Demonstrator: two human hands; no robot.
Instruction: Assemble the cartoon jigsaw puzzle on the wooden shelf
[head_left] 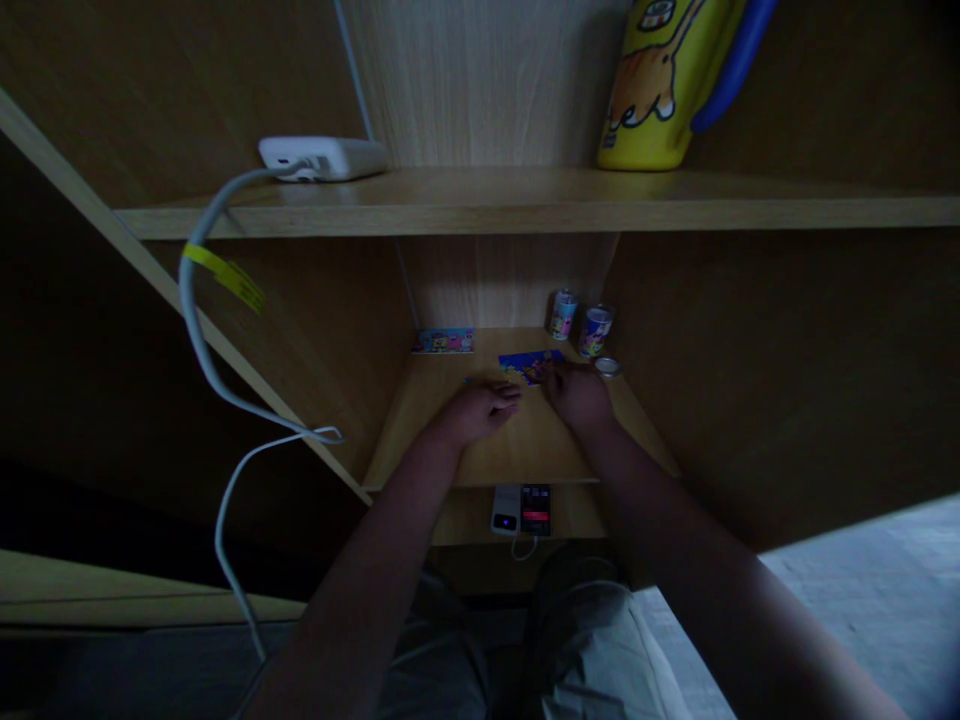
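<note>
A small blue picture sheet with coloured figures, possibly a jigsaw (525, 366), lies flat on the lower shelf. My right hand (576, 396) is at its right end, fingertips drawn together on it; whatever is between them is too small to make out. Just below the sheet's left part is my left hand (484, 410), its fingers loosely bent and pointing right, thumb apart, with nothing visible in it. Tiny pieces (467, 380) lie beyond the left hand. Behind my right hand stand a light-blue printed can (563, 314) and a purple printed can (595, 331); a round metal lid (607, 367) lies beside them.
A second colourful picture strip (443, 341) lies at the back left. Overhead, an upper shelf (480, 215) bears a white power device (324, 158) with a hanging cable (196, 330) and a yellow cup (660, 90). Below sit a power bank (506, 508) and a phone (535, 510).
</note>
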